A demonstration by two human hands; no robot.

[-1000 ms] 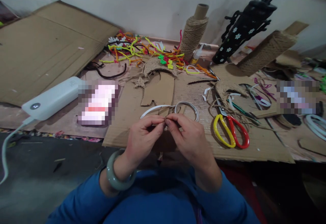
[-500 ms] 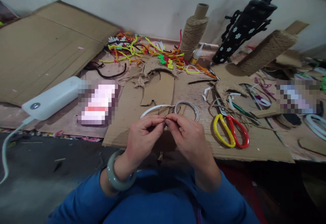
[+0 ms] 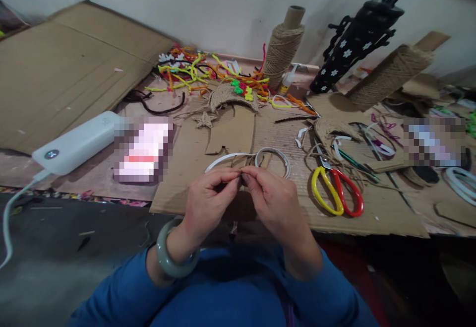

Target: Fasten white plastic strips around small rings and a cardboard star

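Both hands meet over the front edge of a cardboard sheet, fingertips pressed together. My left hand, with a pale green bangle on the wrist, is closed in a pinch. My right hand pinches against it from the other side. A small dark bit shows between the fingertips; what it is cannot be made out. Just beyond the fingers lies a roll of white tape with a loose end. Behind that are a twine-wrapped crescent with bright knots and a twine star.
Right of my hands lie scissors with yellow and red handles and a second twine crescent. Twine cones, a black flowered holder and colourful pipe cleaners stand or lie behind. On the left are a white device and a blurred phone.
My right hand's fingers have shifted very slightly at the pinch. The left hand and the objects on the table look the same.
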